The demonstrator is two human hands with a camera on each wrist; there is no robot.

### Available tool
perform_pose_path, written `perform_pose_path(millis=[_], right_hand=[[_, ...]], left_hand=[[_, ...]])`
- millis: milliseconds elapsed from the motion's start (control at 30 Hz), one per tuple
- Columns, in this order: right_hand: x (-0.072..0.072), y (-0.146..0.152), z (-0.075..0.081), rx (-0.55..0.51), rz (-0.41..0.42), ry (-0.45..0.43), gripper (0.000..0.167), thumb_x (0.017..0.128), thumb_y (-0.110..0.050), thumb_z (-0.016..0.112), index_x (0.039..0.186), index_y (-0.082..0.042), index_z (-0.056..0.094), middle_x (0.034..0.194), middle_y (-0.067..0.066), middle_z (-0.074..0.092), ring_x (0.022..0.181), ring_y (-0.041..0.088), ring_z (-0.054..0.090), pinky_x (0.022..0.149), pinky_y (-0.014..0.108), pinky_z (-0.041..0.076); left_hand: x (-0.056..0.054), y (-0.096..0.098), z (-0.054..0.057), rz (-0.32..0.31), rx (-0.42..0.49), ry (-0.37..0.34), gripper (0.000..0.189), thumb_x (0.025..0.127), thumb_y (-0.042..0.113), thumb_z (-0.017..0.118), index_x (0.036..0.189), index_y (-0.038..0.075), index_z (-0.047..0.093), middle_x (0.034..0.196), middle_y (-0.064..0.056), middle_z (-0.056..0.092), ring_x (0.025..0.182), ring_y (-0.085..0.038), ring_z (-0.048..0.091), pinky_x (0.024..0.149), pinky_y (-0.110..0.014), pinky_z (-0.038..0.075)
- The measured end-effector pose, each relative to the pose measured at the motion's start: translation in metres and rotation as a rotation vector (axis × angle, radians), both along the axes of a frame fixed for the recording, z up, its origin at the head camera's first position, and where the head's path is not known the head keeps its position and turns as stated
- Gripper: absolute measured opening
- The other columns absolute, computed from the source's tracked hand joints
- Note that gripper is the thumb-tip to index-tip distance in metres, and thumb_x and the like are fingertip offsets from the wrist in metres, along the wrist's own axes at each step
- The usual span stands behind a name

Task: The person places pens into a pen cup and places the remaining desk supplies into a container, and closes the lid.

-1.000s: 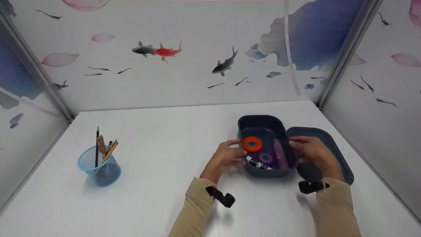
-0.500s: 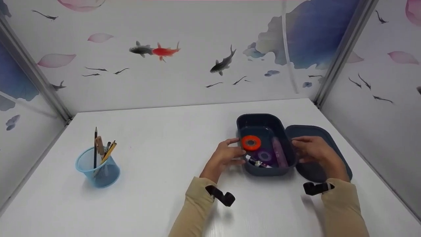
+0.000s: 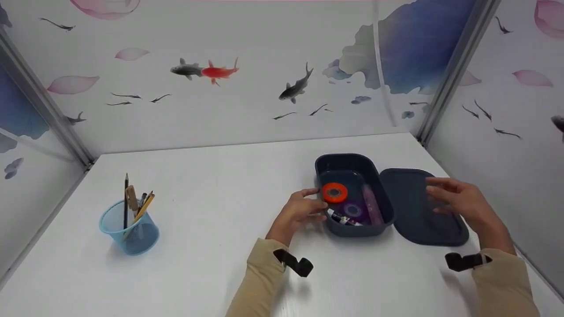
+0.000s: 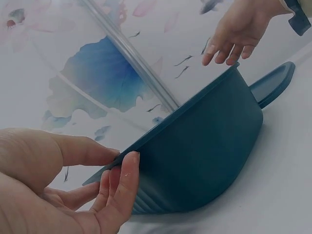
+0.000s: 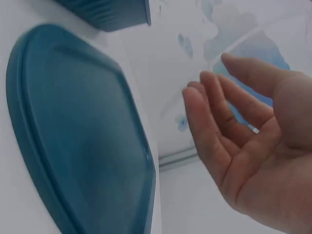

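A dark blue plastic box (image 3: 359,230) sits uncovered on the right half of the table. Inside it lie an orange roll of tape (image 3: 335,193), a purple tape roll (image 3: 353,210), a translucent pink-purple stick-shaped thing (image 3: 372,204) and a small white-and-black tube (image 3: 343,218). My left hand (image 3: 300,210) holds the box's left side; in the left wrist view its thumb is at the rim and its fingers (image 4: 127,178) bend against the outer wall. Beside the box lies its dark blue lid (image 3: 410,198), flat. Above the lid's right part, my right hand (image 3: 462,202) is raised with loosely bent fingers, holding nothing.
At the table's left stands a light blue mesh pen cup (image 3: 132,237) with pencils and other writing tools in it. White panels (image 3: 246,119) painted with fish and petals enclose the table (image 3: 211,229) at the back and sides.
My right hand has let go of the box's right side and moved right, over the lid. My left hand stays at the box. The head view has shifted slightly.
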State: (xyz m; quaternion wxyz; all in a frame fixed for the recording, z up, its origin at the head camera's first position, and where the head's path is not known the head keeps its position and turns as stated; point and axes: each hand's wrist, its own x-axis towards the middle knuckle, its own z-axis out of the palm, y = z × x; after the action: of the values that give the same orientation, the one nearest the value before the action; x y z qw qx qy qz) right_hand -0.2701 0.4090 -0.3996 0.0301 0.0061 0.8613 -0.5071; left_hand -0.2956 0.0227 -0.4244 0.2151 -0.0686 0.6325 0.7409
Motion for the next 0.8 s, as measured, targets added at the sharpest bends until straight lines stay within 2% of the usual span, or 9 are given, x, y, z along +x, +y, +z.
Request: perform_pose_path(millis=[100, 167, 333, 467, 533, 567, 667, 733, 800], right_hand=[[0.001, 0.012, -0.002, -0.012, -0.022, 0.053, 0.041, 0.097, -0.035, 0.065, 0.137, -0.025, 0.059, 0.098, -0.027, 0.063, 0.091, -0.005, 0.066, 0.077, 0.022, 0.061], [0.002, 0.02, -0.005, 0.0, -0.032, 0.08, 0.041, 0.097, -0.032, 0.066, 0.137, -0.025, 0.059, 0.096, -0.027, 0.063, 0.09, -0.006, 0.066, 0.076, 0.021, 0.061], [0.002, 0.041, -0.013, 0.118, -0.011, 0.043, 0.065, 0.094, -0.035, 0.07, 0.147, -0.006, 0.047, 0.1, -0.024, 0.062, 0.087, -0.009, 0.065, 0.076, 0.017, 0.059], [0.002, 0.053, -0.022, 0.226, -0.003, -0.01, 0.08, 0.093, -0.038, 0.07, 0.15, 0.006, 0.036, 0.122, 0.012, 0.065, 0.084, -0.017, 0.059, 0.076, 0.015, 0.058], [0.003, 0.059, -0.025, 0.244, -0.017, -0.027, 0.081, 0.094, -0.038, 0.07, 0.15, 0.008, 0.033, 0.135, 0.032, 0.054, 0.083, -0.019, 0.056, 0.076, 0.013, 0.057], [0.004, 0.062, -0.026, 0.251, -0.026, -0.041, 0.082, 0.094, -0.038, 0.07, 0.151, 0.008, 0.032, 0.141, 0.037, 0.047, 0.083, -0.02, 0.055, 0.076, 0.013, 0.057], [0.005, 0.069, -0.03, 0.27, -0.046, -0.094, 0.085, 0.094, -0.039, 0.07, 0.151, 0.008, 0.03, 0.147, 0.04, 0.037, 0.092, -0.008, 0.061, 0.078, 0.017, 0.059], [0.005, 0.073, -0.032, 0.289, -0.062, -0.15, 0.088, 0.092, -0.04, 0.072, 0.152, 0.008, 0.029, 0.149, 0.04, 0.034, 0.104, 0.011, 0.066, 0.08, 0.021, 0.06], [0.005, 0.075, -0.034, 0.303, -0.079, -0.203, 0.091, 0.09, -0.04, 0.074, 0.152, 0.008, 0.028, 0.15, 0.04, 0.033, 0.116, 0.034, 0.061, 0.081, 0.025, 0.061]], left_hand=[[-0.002, -0.002, -0.001, -0.004, 0.011, -0.008, 0.065, 0.085, -0.003, 0.072, 0.146, 0.009, 0.05, 0.12, -0.016, 0.069, 0.099, -0.02, 0.068, 0.085, -0.035, 0.063], [-0.003, -0.004, -0.002, -0.007, 0.015, -0.012, 0.065, 0.085, -0.003, 0.072, 0.145, 0.008, 0.05, 0.12, -0.016, 0.069, 0.099, -0.021, 0.069, 0.087, -0.036, 0.062], [-0.004, -0.005, -0.004, -0.016, 0.027, -0.01, 0.065, 0.084, -0.003, 0.073, 0.144, 0.007, 0.05, 0.117, -0.016, 0.071, 0.097, -0.021, 0.07, 0.092, -0.04, 0.061], [-0.005, -0.005, -0.005, -0.018, 0.038, -0.012, 0.065, 0.084, -0.005, 0.073, 0.144, 0.006, 0.051, 0.115, -0.016, 0.071, 0.094, -0.021, 0.069, 0.095, -0.043, 0.059], [-0.006, -0.005, -0.005, -0.017, 0.047, -0.014, 0.064, 0.084, -0.005, 0.073, 0.144, 0.006, 0.051, 0.114, -0.016, 0.071, 0.093, -0.02, 0.069, 0.094, -0.043, 0.06], [-0.006, -0.005, -0.005, -0.018, 0.049, -0.014, 0.064, 0.084, -0.005, 0.073, 0.144, 0.006, 0.051, 0.113, -0.016, 0.07, 0.093, -0.02, 0.068, 0.094, -0.042, 0.06], [-0.007, -0.005, -0.004, -0.026, 0.055, -0.011, 0.065, 0.084, -0.005, 0.073, 0.144, 0.006, 0.052, 0.113, -0.016, 0.07, 0.094, -0.021, 0.068, 0.091, -0.041, 0.061], [-0.007, -0.006, -0.004, -0.037, 0.052, -0.013, 0.065, 0.084, -0.004, 0.073, 0.145, 0.007, 0.05, 0.114, -0.015, 0.07, 0.095, -0.021, 0.068, 0.091, -0.041, 0.061], [-0.007, -0.005, -0.005, -0.045, 0.049, -0.019, 0.066, 0.085, -0.004, 0.073, 0.145, 0.007, 0.05, 0.114, -0.015, 0.07, 0.097, -0.021, 0.068, 0.092, -0.041, 0.061]])
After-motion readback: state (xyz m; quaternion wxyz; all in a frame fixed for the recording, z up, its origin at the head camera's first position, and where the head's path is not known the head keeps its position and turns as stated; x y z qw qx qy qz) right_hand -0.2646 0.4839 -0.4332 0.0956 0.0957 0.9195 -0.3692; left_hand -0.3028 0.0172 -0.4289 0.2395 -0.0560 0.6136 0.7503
